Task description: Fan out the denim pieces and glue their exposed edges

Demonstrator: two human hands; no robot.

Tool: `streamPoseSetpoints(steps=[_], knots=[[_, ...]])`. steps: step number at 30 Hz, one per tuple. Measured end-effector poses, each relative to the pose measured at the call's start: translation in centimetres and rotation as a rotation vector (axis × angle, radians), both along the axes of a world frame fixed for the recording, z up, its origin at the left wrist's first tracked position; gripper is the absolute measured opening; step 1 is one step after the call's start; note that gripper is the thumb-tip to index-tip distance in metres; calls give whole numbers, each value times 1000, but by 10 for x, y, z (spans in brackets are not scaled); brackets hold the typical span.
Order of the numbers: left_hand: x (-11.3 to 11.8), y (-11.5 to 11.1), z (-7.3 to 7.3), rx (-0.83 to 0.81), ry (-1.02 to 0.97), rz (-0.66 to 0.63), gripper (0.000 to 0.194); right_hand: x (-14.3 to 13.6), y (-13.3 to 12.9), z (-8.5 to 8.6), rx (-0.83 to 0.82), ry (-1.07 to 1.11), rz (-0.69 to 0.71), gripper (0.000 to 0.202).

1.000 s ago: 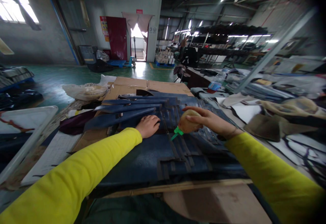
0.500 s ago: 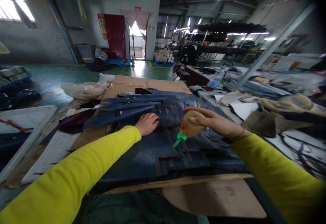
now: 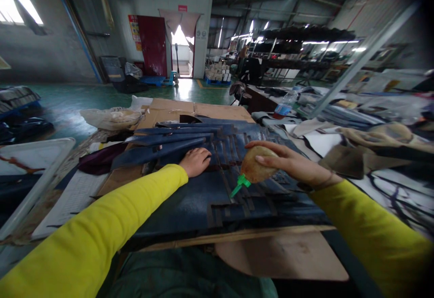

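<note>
On the far left a white tray with a metal rim [image 3: 37,153] lies at the edge of the bench [image 3: 281,259], well apart from my work. My left hand [image 3: 195,161] lies palm down on the long dark blue leather strips [image 3: 169,146] stacked near the middle of the bench; its grip closes on nothing, the fingers simply press flat to pin the pieces. Under and in front of that hand spreads the large dark blue leather sheet with cut slots [image 3: 203,198], resting on brown cardboard [image 3: 200,110] that shows behind it. To the right, my right hand [image 3: 288,164] wraps around the tan squeeze bottle with the green nozzle [image 3: 252,171], fingers curled over its rounded body, tipped so the nozzle points down and to the left, its tip just above or touching the sheet; I cannot tell which. I judge I am in the gluing step, laying adhesive along the slotted edges. The next move, as I see it, calls for steady pressure on the bottle, a slow draw of the nozzle along the seam, and my left hand keeping the strips from sliding. Further right lie beige and white fabric pieces [image 3: 339,149].
</note>
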State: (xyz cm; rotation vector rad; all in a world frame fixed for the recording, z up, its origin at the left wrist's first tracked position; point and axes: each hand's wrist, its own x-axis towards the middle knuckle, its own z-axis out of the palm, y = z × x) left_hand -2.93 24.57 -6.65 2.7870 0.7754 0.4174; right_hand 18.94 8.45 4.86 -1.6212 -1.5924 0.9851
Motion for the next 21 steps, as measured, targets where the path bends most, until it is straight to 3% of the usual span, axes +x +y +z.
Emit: streamPoseSetpoints(steps=[13, 21], knots=[[-1, -1, 1, 5, -1, 4, 31, -13, -5, 3, -11, 53, 50, 49], [1, 0, -1, 2, 0, 12, 31, -3, 18, -15, 131, -93, 9, 52]])
